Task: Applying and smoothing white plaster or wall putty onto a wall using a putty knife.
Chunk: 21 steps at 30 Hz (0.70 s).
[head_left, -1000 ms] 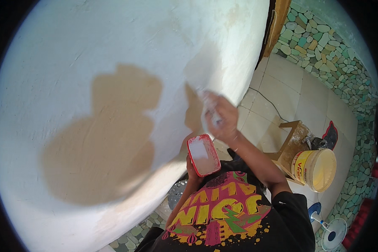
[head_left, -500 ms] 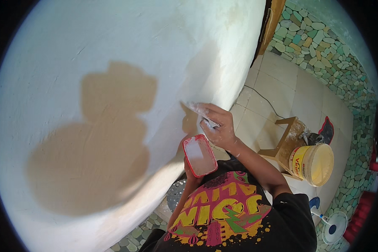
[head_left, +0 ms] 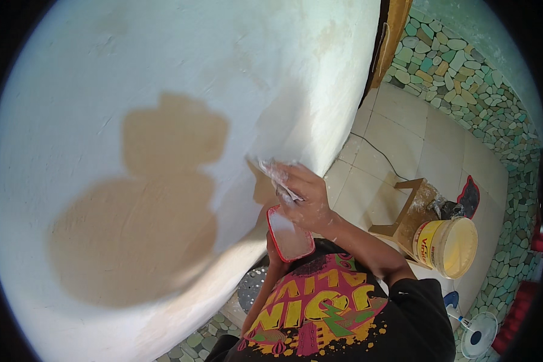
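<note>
My right hand (head_left: 306,196) is closed round a putty knife (head_left: 286,187) smeared with white filler, its blade pointing left at the white wall (head_left: 241,72). Whether the blade touches the wall, I cannot tell. White smears mark the fingers. Just below, my left hand (head_left: 273,246) grips a red-rimmed rectangular tub (head_left: 292,240) from its left side, close to my chest. Pale, smooth filler covers the inside of the tub. The right hand overlaps the tub's upper edge in view, and most of the left hand's fingers are hidden behind it.
To the right, a small wooden stool (head_left: 413,208) stands on the tiled floor (head_left: 398,130) beside a yellow-labelled bucket (head_left: 449,247). A dark cable (head_left: 380,152) runs to the stool. A fan (head_left: 479,330) stands lower right. Pebble cladding (head_left: 464,72) lines the far side.
My right hand has moved down and slightly left with the putty knife, coming over the tub's top edge. The tub has shifted slightly down.
</note>
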### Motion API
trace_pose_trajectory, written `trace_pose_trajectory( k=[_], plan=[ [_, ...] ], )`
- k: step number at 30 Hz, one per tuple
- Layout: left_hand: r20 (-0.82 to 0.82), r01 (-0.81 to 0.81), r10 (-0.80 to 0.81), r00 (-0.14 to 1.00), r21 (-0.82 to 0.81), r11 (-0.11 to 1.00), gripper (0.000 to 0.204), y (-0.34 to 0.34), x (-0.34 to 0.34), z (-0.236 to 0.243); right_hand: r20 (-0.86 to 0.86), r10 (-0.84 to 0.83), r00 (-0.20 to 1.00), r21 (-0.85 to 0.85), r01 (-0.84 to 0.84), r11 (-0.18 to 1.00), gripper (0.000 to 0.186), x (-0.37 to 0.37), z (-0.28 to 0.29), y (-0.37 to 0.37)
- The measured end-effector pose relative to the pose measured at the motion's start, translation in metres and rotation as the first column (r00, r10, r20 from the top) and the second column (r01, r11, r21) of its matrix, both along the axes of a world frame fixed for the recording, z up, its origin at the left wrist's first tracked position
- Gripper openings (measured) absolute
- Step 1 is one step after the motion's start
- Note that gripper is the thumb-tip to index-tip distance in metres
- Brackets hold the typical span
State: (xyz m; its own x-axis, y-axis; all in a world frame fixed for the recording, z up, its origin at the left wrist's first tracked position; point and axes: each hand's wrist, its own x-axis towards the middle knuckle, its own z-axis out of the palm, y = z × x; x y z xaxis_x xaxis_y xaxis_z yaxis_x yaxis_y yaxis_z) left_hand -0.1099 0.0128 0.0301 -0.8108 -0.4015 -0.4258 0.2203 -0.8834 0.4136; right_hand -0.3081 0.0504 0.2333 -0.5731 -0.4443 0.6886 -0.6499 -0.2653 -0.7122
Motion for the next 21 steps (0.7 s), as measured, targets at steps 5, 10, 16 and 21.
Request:
trace_pose_trajectory(
  k=[5,10,16,21],
  plan=[
    [0.053,0.053,-0.050,0.997,-0.073,0.996,0.077,0.005,-0.024,0.017,0.553,-0.024,0.833,-0.154,0.130,0.979,0.054,-0.039,-0.025,0.003],
    [-0.034,0.036,-0.038,0.999,-0.056,0.998,0.077,0.010,-0.038,0.026,0.414,-0.256,0.874,-0.124,0.332,0.935,0.046,-0.103,-0.025,-0.019],
    [-0.091,-0.038,0.034,0.995,-0.044,0.998,0.072,0.020,-0.053,0.019,0.024,-0.379,0.925,-0.075,0.380,0.922,0.042,-0.072,-0.034,-0.024],
    [-0.049,-0.074,0.071,0.996,-0.068,0.995,0.068,0.020,-0.057,0.008,0.159,-0.207,0.965,-0.175,0.234,0.956,0.034,-0.096,0.000,0.002]
  ],
)
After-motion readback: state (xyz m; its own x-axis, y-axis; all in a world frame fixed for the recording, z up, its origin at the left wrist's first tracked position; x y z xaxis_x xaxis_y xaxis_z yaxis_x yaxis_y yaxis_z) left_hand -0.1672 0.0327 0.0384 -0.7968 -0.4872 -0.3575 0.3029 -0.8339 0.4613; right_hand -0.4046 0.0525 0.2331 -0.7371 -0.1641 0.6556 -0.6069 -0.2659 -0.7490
